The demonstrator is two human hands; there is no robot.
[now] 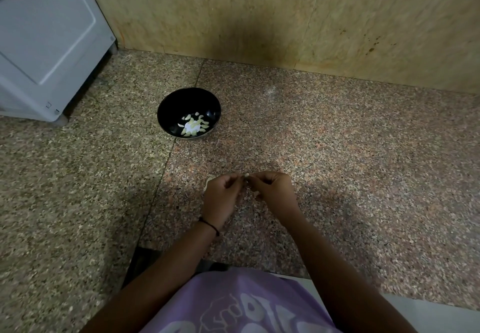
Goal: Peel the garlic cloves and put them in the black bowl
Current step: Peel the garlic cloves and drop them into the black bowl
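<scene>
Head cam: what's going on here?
A person is working over a speckled stone floor. The left hand and right hand meet at the fingertips, both pinching a small garlic clove, apparently peeling it. Further away, the black bowl stands on the floor and already holds a batch of peeled cloves. The clove in hand has not yet gone in.

Both bare arms reach forward from the near edge and converge mid-scene. The left hand and the right hand meet fingertip to fingertip, fingers curled, pinching a small clove between them.
</scene>
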